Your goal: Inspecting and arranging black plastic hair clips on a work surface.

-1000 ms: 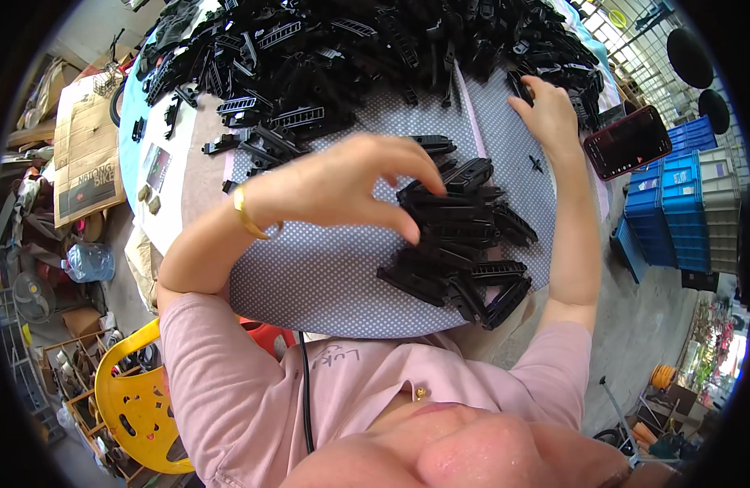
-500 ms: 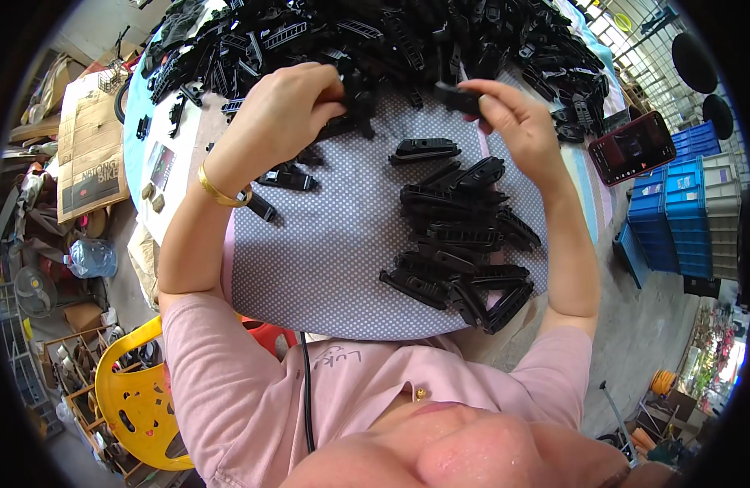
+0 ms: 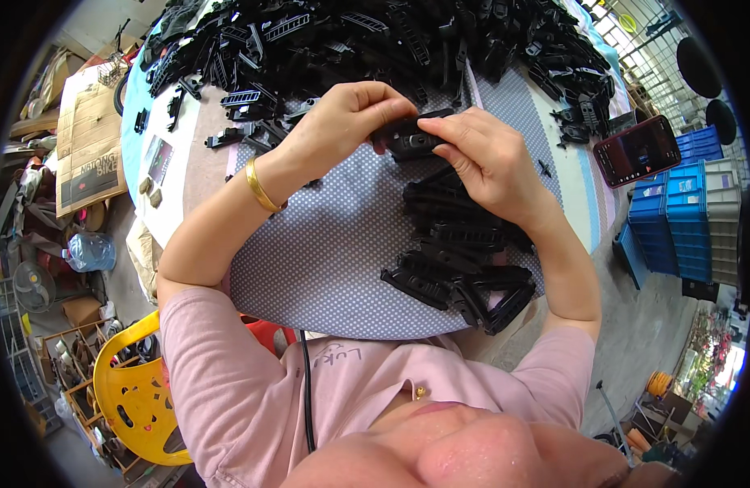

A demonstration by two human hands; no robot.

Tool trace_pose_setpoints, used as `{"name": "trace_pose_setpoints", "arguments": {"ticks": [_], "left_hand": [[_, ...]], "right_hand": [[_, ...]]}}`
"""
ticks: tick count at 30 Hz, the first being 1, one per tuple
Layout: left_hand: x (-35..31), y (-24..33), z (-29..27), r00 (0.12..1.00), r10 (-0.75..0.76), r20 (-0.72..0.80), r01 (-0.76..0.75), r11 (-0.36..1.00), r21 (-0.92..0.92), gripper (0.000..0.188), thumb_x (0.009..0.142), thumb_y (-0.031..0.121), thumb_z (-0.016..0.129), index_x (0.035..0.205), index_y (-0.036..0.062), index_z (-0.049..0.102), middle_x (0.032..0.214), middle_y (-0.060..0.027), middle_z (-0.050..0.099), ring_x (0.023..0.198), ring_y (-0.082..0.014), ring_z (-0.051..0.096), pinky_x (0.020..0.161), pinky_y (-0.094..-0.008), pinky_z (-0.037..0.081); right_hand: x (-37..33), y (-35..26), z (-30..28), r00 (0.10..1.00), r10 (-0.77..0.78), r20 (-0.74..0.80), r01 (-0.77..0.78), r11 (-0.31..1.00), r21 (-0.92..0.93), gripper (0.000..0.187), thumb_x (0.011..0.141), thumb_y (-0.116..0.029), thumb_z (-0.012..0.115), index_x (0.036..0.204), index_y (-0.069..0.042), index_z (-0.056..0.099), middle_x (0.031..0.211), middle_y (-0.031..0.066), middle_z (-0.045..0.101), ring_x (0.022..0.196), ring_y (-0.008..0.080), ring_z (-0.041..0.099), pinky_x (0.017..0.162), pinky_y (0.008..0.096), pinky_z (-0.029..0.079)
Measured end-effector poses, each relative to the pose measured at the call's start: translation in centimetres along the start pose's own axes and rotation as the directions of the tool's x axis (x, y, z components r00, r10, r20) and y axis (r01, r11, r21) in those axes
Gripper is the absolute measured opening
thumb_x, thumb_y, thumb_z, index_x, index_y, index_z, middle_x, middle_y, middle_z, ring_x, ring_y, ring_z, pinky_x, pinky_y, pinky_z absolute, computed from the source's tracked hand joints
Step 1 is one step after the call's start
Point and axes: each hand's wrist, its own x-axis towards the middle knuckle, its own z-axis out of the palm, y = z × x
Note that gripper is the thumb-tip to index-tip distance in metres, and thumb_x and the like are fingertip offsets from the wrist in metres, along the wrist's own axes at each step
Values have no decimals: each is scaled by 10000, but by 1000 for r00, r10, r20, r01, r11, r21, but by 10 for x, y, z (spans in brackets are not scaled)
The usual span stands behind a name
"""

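Observation:
My left hand (image 3: pixel 349 124) and my right hand (image 3: pixel 487 161) meet over the table, fingers closed on one dark black plastic part (image 3: pixel 402 128) between them. The fingers cover much of the part, so its full shape is hidden. Just below my right hand lies a heap of long, narrow black plastic pieces (image 3: pixel 464 236), stacked loosely at odd angles. Past both hands spreads a large pile of black plastic parts (image 3: pixel 334 49), some of them ladder-like. A few loose black parts (image 3: pixel 261 134) rest beside my left wrist.
A dotted grey cloth (image 3: pixel 310 268) covers the round table. A phone with its screen lit (image 3: pixel 637 150) stands at the right edge. Blue crates (image 3: pixel 688 195) are stacked beyond it. At lower left is a yellow chair (image 3: pixel 135 398), and a cardboard sheet (image 3: pixel 90 138) leans farther back.
My hands, apart half a second ago with a black part in the right one, have come together. The right hand moved left and nearer me; the left moved right.

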Motion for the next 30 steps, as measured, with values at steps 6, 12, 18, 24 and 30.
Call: {"name": "trace_pose_setpoints", "arguments": {"ticks": [6, 12, 18, 24, 30], "left_hand": [[-9, 2, 9, 973, 214, -87, -193, 960, 204, 315, 893, 243, 594, 1070, -17, 620, 777, -49, 640, 637, -70, 564, 576, -192, 465], [-16, 10, 13, 978, 208, -28, -201, 966, 164, 362, 825, 124, 673, 1147, -14, 580, 795, -28, 640, 665, -48, 578, 584, -179, 488], [-16, 6, 11, 931, 356, -79, -279, 835, 475, 417, 741, 26, 710, 1141, 18, 592, 787, -69, 669, 672, -60, 594, 577, -200, 482], [-17, 10, 17, 813, 578, 78, -500, 622, 603, 379, 710, 16, 713, 1075, 7, 612, 867, -124, 665, 686, -183, 638, 597, -249, 505], [-16, 7, 16, 775, 625, 92, -559, 611, 560, 350, 720, 46, 718, 1051, -1, 614, 901, -134, 656, 717, -208, 648, 627, -269, 525]], "right_hand": [[2, -4, 3, 996, 21, -92, -25, 999, -44, 263, 774, -11, 642, 1035, 4, 620, 846, 134, 639, 721, 277, 607, 631, 332, 484], [2, -10, -1, 989, 42, -142, -53, 996, -73, 269, 778, -7, 637, 1046, 8, 614, 825, 134, 635, 674, 273, 588, 610, 326, 473], [0, -10, -2, 984, 130, -125, -140, 987, -73, 342, 747, -81, 695, 1070, -7, 607, 850, 135, 630, 722, 261, 585, 653, 342, 472], [-1, -1, -10, 980, 188, 65, -182, 980, -84, 474, 637, -178, 774, 1049, -24, 596, 953, 125, 632, 880, 278, 590, 769, 361, 445], [-4, -7, -14, 994, 109, -7, -108, 975, -192, 331, 635, -154, 765, 917, -31, 643, 871, 104, 652, 808, 283, 604, 697, 346, 440]]}}
